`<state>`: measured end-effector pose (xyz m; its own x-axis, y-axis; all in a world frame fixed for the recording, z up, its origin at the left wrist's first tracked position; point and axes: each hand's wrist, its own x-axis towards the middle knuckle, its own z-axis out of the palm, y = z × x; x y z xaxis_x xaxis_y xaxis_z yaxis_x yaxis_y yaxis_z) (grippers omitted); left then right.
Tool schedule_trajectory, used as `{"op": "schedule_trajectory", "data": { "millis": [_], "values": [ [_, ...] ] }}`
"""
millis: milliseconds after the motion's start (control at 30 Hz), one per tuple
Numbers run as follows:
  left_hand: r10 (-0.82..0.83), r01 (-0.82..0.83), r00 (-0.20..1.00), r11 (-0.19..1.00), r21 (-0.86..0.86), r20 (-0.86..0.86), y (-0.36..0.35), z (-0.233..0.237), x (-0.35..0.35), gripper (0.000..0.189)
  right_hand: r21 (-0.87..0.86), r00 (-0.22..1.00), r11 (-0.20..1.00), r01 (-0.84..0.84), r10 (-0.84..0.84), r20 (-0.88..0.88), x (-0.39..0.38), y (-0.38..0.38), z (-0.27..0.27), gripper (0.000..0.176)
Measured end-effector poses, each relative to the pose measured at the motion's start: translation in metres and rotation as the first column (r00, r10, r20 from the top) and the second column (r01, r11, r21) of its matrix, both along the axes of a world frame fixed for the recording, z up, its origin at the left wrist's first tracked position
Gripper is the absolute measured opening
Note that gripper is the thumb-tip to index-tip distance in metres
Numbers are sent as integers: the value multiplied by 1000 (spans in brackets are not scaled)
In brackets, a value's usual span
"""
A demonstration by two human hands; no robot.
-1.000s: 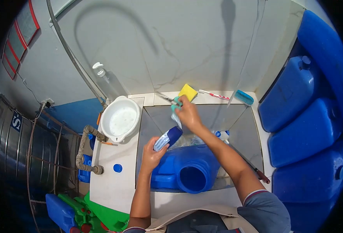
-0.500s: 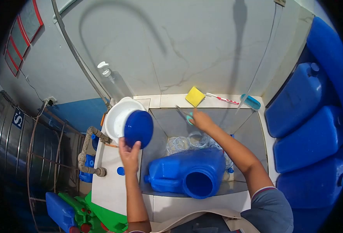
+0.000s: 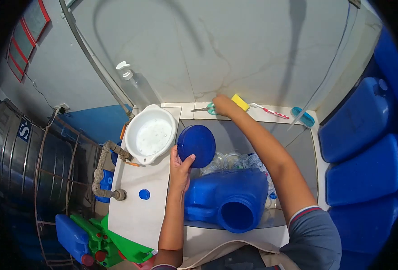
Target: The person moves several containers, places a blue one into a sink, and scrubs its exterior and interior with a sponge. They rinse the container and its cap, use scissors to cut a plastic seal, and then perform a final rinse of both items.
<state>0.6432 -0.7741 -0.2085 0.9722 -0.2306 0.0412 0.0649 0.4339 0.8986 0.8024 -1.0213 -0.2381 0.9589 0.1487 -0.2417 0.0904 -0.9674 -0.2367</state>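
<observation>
Blue lid (image 3: 197,146) in left hand (image 3: 181,168)

From here I can read just one thing: a white capital S on a dark blue label (image 3: 24,130), turned sideways on the ribbed metal tank (image 3: 10,157) at the left of the frame, a small white mark beside it.

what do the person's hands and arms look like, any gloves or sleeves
The left hand and right hand wear no gloves, and no watch shows. The right sleeve is short and grey-blue, its hem striped red and white. Only a sliver of the left sleeve shows.
</observation>
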Motion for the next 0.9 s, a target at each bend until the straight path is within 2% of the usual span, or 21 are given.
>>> {"op": "schedule_trajectory", "data": {
  "millis": [33,67,167,200,267,300,367,400,433,467,500,533,600,633,667,733,767,800,833,867,900],
  "values": [
    [-37,27,995,994,-104,-90,-4,2,1,42,-141,939,983,121,-67,336,-23,-3,-3,31],
    [-43,33,995,993,-110,-89,-6,2,3,42,-230,768,933,276,-70,637,-40,-8,-7,29],
    [-207,93,943,916,-390,-261,-12,-5,4,47,-224,781,902,370,-171,601,-62,-24,-36,35],
    [-215,102,942,914,-392,-257,-15,-8,6,47,-224,777,898,378,-176,604,-66,-27,-28,35],
    [-324,75,864,838,-540,-384,-18,-13,10,47,-116,821,945,306,-200,534,-74,-33,-9,38],
    [-328,82,865,839,-538,-379,-19,-12,12,47,-113,817,944,311,-205,539,-84,-31,8,38],
    [-344,115,872,836,-536,-349,-23,-10,11,44,337,576,916,218,-399,713,-115,-16,36,37],
    [-346,117,871,834,-539,-347,-29,-8,10,44,423,669,906,18,-325,668,-125,-7,31,37],
    [-367,143,876,817,-559,-313,-37,-6,9,45,508,744,845,-168,-230,628,-138,7,22,38],
    [-390,171,878,797,-579,-278,-46,-5,6,47,253,772,931,-262,45,635,-157,37,9,35],
    [-282,77,856,898,-432,-433,-55,-11,0,58,261,646,926,-272,-26,763,-193,68,21,33],
    [-438,241,844,825,-512,-309,-60,-8,-10,62,314,613,899,-305,-67,787,-202,75,35,31],
    [-444,238,829,830,-504,-340,-72,9,-34,61,311,744,935,-167,-88,663,-182,51,30,29],
    [-452,246,824,829,-502,-342,-69,11,-34,61,431,722,898,-89,-240,650,-182,42,42,23],
    [-464,278,830,825,-492,-309,-62,14,-30,61,432,721,898,-87,-243,649,-189,46,32,23],
    [-468,308,847,819,-485,-252,-56,14,-18,61,191,612,979,-74,-106,784,-200,60,4,23],
    [-489,306,801,831,-465,-346,-55,4,-15,60,264,542,908,-324,-50,839,-215,76,16,23],
    [-505,308,740,842,-443,-445,-54,-2,-17,60,264,544,909,-324,-50,837,-217,81,30,23],
    [-299,153,885,911,-383,-357,-71,4,-40,59,267,588,923,-276,-57,807,-210,81,44,22],
    [-305,161,882,911,-379,-360,-70,6,-42,59,272,633,936,-224,-72,771,-203,77,55,21],
    [-394,240,853,878,-414,-341,-66,7,-44,59,272,570,942,-196,-116,813,-192,62,58,18]
  ]
}}
